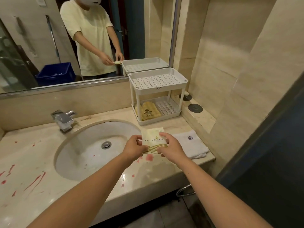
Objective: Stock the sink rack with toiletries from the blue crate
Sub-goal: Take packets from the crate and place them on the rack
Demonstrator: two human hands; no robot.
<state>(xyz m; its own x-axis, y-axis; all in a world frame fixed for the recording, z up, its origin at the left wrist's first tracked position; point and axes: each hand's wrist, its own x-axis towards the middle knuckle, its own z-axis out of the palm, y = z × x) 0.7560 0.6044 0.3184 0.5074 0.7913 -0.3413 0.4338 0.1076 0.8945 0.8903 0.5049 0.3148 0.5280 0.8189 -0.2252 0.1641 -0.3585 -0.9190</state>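
We pinch flat cream paper toiletry packets [153, 137] between both hands, the left hand [134, 148] gripping one side, the right hand [171, 149] the other. Beyond our hands stands the white two-tier plastic rack [148, 90], yellow sachets [148, 111] in its lower tier.

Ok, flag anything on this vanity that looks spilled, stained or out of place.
Red smears streak the countertop left of the sink, with a pink blotch near the packets the left hand and right hand hold. They look like spilled or wiped residue. The rack and folded towel look tidy.
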